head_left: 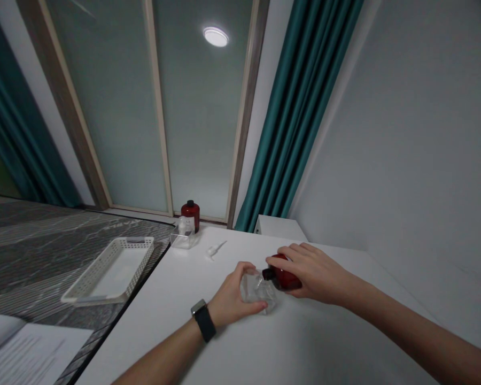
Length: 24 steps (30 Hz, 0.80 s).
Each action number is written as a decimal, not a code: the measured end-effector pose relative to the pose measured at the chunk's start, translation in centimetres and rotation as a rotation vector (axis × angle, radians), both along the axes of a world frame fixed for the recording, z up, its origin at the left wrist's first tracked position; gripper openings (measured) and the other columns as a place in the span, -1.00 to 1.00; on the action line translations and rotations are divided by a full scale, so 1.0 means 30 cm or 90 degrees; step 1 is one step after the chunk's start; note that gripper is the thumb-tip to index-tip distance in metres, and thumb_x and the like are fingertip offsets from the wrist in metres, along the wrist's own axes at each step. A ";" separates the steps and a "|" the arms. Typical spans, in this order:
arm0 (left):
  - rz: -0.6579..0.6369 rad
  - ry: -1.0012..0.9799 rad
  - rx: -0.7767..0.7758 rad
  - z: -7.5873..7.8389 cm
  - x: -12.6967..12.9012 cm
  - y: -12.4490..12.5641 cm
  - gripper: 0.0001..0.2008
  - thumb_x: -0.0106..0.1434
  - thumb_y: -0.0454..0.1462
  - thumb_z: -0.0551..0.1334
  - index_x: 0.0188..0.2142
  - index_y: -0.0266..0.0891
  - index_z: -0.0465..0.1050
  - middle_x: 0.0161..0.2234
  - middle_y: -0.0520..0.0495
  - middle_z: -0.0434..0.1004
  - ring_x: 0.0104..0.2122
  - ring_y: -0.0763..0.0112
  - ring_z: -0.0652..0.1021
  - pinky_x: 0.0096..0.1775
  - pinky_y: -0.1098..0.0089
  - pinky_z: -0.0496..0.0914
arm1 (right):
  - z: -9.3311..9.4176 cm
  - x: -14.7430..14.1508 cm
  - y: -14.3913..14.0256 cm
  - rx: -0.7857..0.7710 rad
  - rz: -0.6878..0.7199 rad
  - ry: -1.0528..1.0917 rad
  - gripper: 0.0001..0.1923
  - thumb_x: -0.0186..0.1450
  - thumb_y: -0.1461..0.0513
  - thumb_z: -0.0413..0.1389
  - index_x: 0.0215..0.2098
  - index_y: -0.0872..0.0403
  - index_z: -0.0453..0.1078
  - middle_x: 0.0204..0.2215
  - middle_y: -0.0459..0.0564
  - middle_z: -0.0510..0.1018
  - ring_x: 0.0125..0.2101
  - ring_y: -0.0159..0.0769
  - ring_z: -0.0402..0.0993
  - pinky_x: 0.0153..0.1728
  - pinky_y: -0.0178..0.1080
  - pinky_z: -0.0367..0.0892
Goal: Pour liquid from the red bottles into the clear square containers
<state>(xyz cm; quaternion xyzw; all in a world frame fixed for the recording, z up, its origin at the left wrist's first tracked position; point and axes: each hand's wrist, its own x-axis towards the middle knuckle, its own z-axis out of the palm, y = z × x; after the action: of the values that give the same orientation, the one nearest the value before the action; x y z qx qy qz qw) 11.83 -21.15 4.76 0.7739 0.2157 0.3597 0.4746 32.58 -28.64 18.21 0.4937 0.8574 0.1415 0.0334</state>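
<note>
Fingers (251, 306) of my left hand (230, 302) pinch the clear bottle (258, 291) steady on the surface (304, 342), while my right hand (312, 272) wraps the red bottle (284, 278), tipped so its neck meets the clear bottle.

Red bottle (285, 277) — teal curtains (300, 107)

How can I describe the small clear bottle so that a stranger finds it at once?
Start at the white table and go to the two hands near its middle. The left hand, with a watch on its wrist, wraps the clear bottle. The right hand tips a red bottle toward it; only the clear one is see-through, unlike the second red bottle by the window.
</note>
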 end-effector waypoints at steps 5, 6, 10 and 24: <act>0.002 -0.004 -0.002 0.000 0.002 0.000 -0.36 -0.03 -0.27 0.46 0.01 -0.19 0.21 -0.04 -0.14 0.46 -0.04 0.11 0.49 0.04 0.14 0.35 | 0.002 -0.003 0.002 -0.001 0.002 -0.004 -0.42 0.14 0.14 0.34 0.10 -0.07 0.30 -0.12 0.04 0.55 -0.19 -0.04 0.50 -0.22 -0.08 0.34; 0.003 -0.004 -0.002 0.000 0.002 -0.001 -0.36 -0.03 -0.27 0.46 0.01 -0.19 0.21 -0.04 -0.15 0.46 -0.04 0.11 0.49 0.04 0.13 0.35 | 0.003 -0.004 0.002 -0.001 0.002 -0.005 -0.42 0.14 0.14 0.34 0.10 -0.07 0.31 -0.12 0.04 0.55 -0.19 -0.04 0.50 -0.22 -0.08 0.34; 0.010 -0.002 -0.002 0.002 0.002 -0.002 -0.35 -0.03 -0.28 0.46 0.01 -0.19 0.22 -0.04 -0.15 0.45 -0.05 0.11 0.49 0.03 0.13 0.35 | 0.007 -0.005 0.003 -0.003 0.002 -0.009 -0.41 0.14 0.14 0.35 0.10 -0.07 0.30 -0.10 0.05 0.55 -0.17 -0.02 0.49 -0.21 -0.07 0.34; 0.006 -0.004 0.002 -0.008 0.003 0.003 -0.37 -0.02 -0.28 0.46 0.00 -0.17 0.21 -0.04 -0.13 0.44 -0.04 0.14 0.48 0.04 0.17 0.34 | 0.001 0.002 0.001 0.009 0.005 -0.002 -0.44 0.16 0.14 0.32 0.09 -0.07 0.31 -0.10 0.06 0.55 -0.17 -0.02 0.50 -0.20 -0.07 0.34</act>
<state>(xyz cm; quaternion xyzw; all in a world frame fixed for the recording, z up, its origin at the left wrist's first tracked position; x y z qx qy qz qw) 11.92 -21.05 4.52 0.7724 0.2173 0.3648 0.4723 32.65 -28.62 18.24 0.4902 0.8583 0.1486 0.0307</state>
